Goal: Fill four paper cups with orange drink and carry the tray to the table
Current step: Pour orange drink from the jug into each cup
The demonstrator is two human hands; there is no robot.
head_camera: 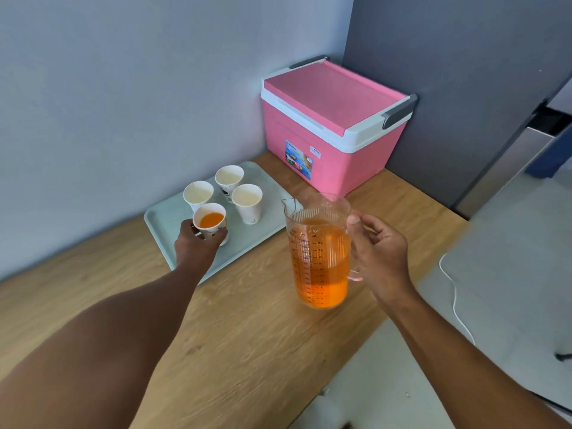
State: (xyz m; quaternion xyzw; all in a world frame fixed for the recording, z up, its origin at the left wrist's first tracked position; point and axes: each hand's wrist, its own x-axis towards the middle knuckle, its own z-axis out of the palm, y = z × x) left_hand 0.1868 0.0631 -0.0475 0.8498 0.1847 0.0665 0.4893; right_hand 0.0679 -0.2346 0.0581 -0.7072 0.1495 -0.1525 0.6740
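The left hand (193, 246) gripped the filled cup (211, 224) at the tray's (161, 221) near edge, three empty cups (229, 180) just behind. The right hand (379, 258) held the jug (318, 252) by its handle above bare counter (247, 335), cooler (334, 125) beyond.

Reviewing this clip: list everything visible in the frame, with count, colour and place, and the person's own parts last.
filled paper cup: 1, white with orange drink inside, near edge of tray, held by left hand
empty paper cups: 3, white, on tray behind the filled one
tray: 1, pale grey-green, on counter by wall
pitcher: 1, clear with orange drink, right of tray
cooler box: 1, pink with white rim and grey handles, lid shut, back corner of counter
counter: 1, light wood
cable: 1, white, on grey floor at right
left hand: 1, grips filled cup
right hand: 1, holds pitcher handle
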